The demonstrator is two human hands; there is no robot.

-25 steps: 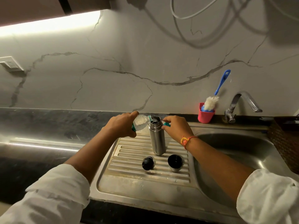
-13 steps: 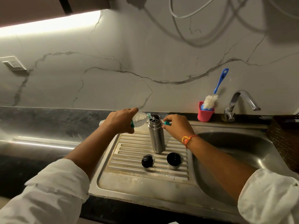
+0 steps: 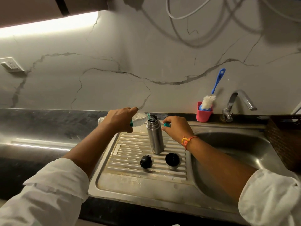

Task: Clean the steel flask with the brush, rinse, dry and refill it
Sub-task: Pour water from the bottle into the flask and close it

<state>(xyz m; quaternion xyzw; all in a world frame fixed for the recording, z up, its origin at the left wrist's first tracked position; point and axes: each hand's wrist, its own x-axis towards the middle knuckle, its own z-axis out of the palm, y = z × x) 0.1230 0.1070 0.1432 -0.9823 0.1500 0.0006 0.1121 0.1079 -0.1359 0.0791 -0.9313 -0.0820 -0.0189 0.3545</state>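
Plainly the refill is in hand. The flask [image 3: 155, 136] stands upright and open on the ribbed drainboard [image 3: 130, 176], left of the basin [image 3: 236, 152]. The left hand [image 3: 119, 119] grips a clear plastic bottle [image 3: 138, 119], tipped so that its neck sits at the flask's mouth. Water seems to be going in, though the level inside is hidden. The right hand [image 3: 177, 128] pinches the bottle's teal cap [image 3: 166, 125] just right of the flask's shoulder; I cannot tell whether a finger touches the steel.

The flask looks stiff and smooth, likely slick if wet. Being tall and narrow, it could tip if nudged near the top, and it should grow heavier as it fills. A grip round the mid-body seems safest. The bottle looks thin and soft, so a hard squeeze might make it spurt.

Nearer than the flask lie a black stopper [image 3: 145, 161] and, to its right, a dark lid [image 3: 172, 160], mouth up and apparently empty. Far right, the brush [image 3: 208, 101] stands in a pink cup [image 3: 202, 114] beside the tap [image 3: 239, 100].
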